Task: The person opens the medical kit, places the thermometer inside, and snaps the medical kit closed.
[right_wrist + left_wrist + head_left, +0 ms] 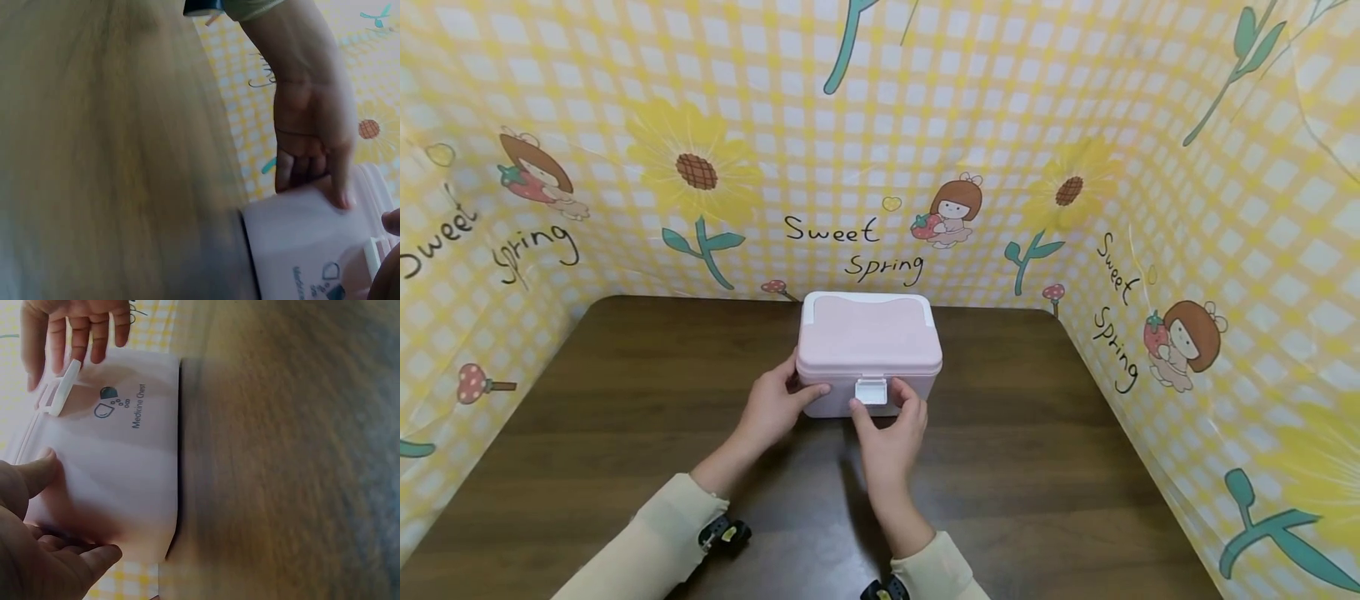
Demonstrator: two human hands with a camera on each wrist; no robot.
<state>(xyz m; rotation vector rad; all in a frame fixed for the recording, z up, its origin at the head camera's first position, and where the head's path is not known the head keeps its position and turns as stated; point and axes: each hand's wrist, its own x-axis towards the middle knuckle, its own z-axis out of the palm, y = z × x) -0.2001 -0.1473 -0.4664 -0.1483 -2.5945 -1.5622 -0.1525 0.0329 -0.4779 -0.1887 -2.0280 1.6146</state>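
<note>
A pale pink medicine chest (871, 333) with a white-edged lid stands on the table, its lid down. Its front shows the print "Medicine Chest" (139, 406) and a capsule drawing. My left hand (773, 404) grips the chest's left front corner, thumb on the front and fingers round the side. On the front, the white latch (871, 392) tilts outward from the wall, as the left wrist view shows. My right hand (891, 442) holds the latch between thumb and index finger, one at each side. The right wrist view shows only part of this grip, cut by the frame's edge.
The dark wooden table (1000, 483) reaches out on both sides of the chest. Behind it and along the sides rises a yellow checked cloth (820, 167) printed with flowers and figures. A dark band with a small device (724, 533) sits at the left sleeve.
</note>
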